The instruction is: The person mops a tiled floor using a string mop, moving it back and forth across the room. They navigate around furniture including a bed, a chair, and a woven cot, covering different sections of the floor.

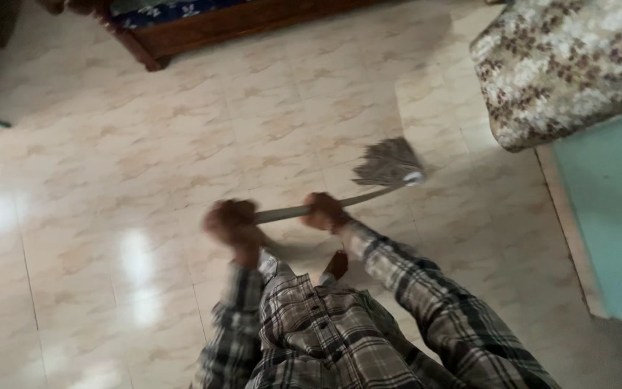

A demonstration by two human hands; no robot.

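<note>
Plaid shirt sleeves (397,288) fill the bottom of the view, leading up to two hands wrapped around a mop handle (289,211). Left hand (233,222) is closed in a fist on the near end of the handle; it is blurred, so finger detail cannot be made out. Right hand (325,211) is closed around the handle a little further along, toward the head. Both hands sit close together, with a short bare stretch of handle between them.

From the right hand the handle runs up and to the right to the mop head (390,162), a grey fan of strings lying on the tiled floor (145,144). That floor is pale, marbled and glossy, with bright reflections at the left.

Just beyond the mop head, at upper right, stands a piece of furniture under a floral cover (563,65), with a green surface (613,216) below it. A wooden bed frame (217,29) crosses the top of the view, well apart from the mop.

Judging by the grip, mopping would go best with the strings kept flat on the tiles and the head kept off the covered furniture.
</note>
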